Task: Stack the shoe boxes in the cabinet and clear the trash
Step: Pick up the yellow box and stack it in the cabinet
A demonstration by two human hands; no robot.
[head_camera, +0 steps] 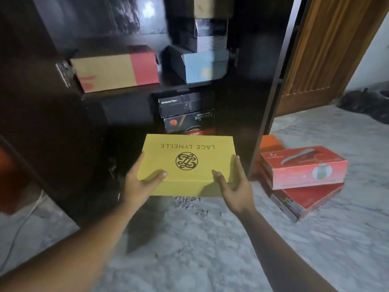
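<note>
Two bare forearms are stretched from the bottom edge toward a yellow shoe box (187,163), which is held level above the floor (210,249), just in front of the open cabinet (63,144). The box is gripped at its near corners: the left hand (140,182) is closed round the left side and the right hand (233,186) round the right side. Both thumbs are laid on the lid, and the fingers (237,165) are curled against the side walls. "LACE LYNELLE" and a round monogram are printed on the lid, upside down as seen from the head.

Behind the held box, in the lower compartment, a black box (181,104) is stacked on a dark box with an orange ball (189,123). On the shelf (126,89) above, a tan and red box (113,69) is set at the left. A blue box (202,68) is set at the right, with blurred dark boxes piled on it.

To the right of the cabinet door (271,102), two red boxes are stacked askew on the floor, the upper red box (303,167) on the lower red box (305,199), and an orange box (269,144) is seen behind them. A black heap (366,104) is left farther back, near a wooden door (328,49).
</note>
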